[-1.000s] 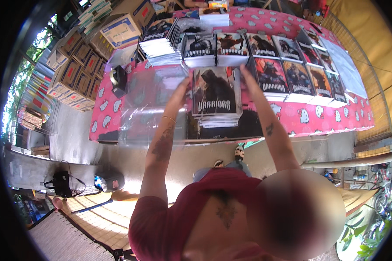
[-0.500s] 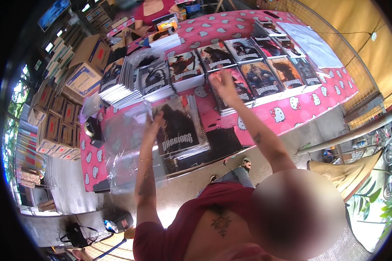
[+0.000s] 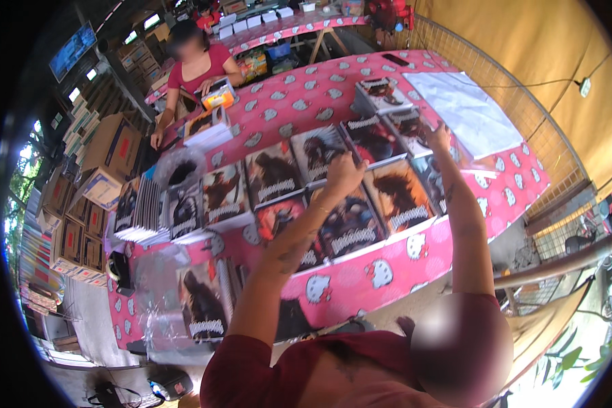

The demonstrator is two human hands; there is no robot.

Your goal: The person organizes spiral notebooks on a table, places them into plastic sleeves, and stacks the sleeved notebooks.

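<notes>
Notebooks (image 3: pixel 399 196) stand in about thirteen piles: four in a front row, seven in the row behind, one farther back, and one apart, near the person, beside clear plastic (image 3: pixel 158 279). The left hand (image 3: pixel 347 173), its fingers curled, is over the middle piles; the right hand (image 3: pixel 439 138) is at the edge of a pile farther right. Whether either grips a notebook I cannot tell. All lie on one desk (image 3: pixel 415 255) under a pink cat-patterned cloth (image 3: pixel 299 100), with one white sheet (image 3: pixel 462 112) at the right and one tape dispenser (image 3: pixel 119 273) at the left. Across it is one co-worker (image 3: pixel 200 70) in a red top. Brown cartons (image 3: pixel 109 163) are stacked at the left; a yellow tarp (image 3: pixel 551 61) hangs behind wire mesh (image 3: pixel 517 95) at the right.
</notes>
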